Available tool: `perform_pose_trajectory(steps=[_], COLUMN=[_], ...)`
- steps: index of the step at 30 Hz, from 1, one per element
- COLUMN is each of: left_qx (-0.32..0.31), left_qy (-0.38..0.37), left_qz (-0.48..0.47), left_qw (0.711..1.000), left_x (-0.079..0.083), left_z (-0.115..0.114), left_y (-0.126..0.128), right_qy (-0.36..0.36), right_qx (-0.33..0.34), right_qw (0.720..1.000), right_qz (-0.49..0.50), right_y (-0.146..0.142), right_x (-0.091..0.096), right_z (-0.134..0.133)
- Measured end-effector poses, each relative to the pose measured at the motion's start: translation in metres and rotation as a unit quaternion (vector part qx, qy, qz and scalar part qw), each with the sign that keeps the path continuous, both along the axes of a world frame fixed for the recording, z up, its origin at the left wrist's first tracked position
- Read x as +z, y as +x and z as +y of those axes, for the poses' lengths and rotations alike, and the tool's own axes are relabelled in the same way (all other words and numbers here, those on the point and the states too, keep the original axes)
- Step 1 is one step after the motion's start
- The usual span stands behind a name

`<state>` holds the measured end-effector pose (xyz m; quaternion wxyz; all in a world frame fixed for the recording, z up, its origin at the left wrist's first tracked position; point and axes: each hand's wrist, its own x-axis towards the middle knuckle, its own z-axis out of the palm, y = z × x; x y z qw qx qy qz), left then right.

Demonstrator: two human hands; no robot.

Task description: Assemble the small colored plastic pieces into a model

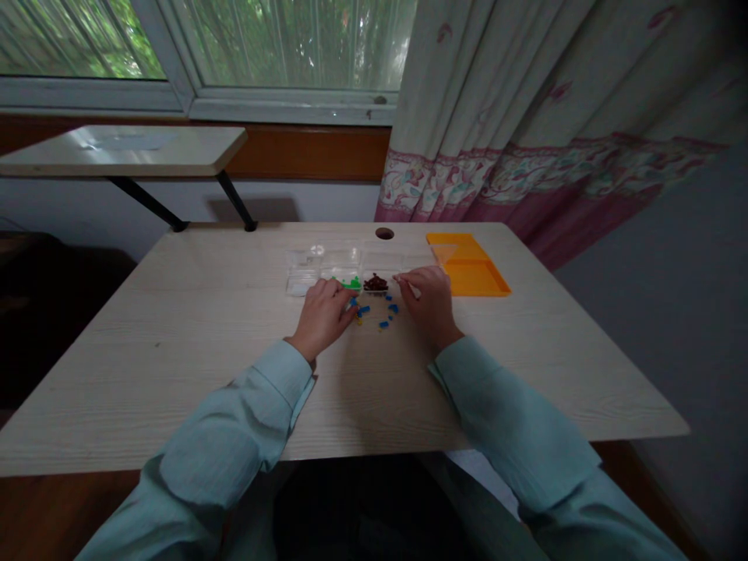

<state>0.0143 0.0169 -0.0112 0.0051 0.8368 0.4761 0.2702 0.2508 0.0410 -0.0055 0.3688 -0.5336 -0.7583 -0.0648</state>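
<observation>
A clear plastic compartment box (336, 255) lies on the table. One compartment holds small green pieces (351, 283), and the one beside it has a heap of dark brown pieces (375, 283). Small blue pieces (384, 324) and a few yellow ones (359, 320) are scattered in front of the box. My left hand (322, 313) rests at the box's front edge beside the blue pieces, thumb and fingers apart. My right hand (431, 302) is closed in a pinch just right of the brown heap; whatever its fingertips hold is too small to make out.
An orange divided tray (476, 274) lies to the right of the box, partly behind my right hand. At the back is a round cable hole (384, 233) in the table (222, 335). A raised shelf (169, 152) stands at the back left; a curtain (456, 140) hangs behind.
</observation>
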Motion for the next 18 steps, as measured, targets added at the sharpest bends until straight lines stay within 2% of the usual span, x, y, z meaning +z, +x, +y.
perform_pose_trajectory(steps=[5,18], left_qx=[0.024,0.023], left_qy=[0.010,0.009], left_qz=[0.021,0.005], left_qw=[0.999,1.000], left_x=[-0.0009,0.0005], left_z=[0.0027,0.0025], left_y=[0.0041,0.0041], right_qy=[0.002,-0.003], right_qx=[0.023,0.031], right_qw=[1.000,0.999], right_qz=[0.005,0.011], right_y=[-0.0071,-0.0082], right_x=[-0.0013,0.0013], right_z=[-0.0026,-0.0047])
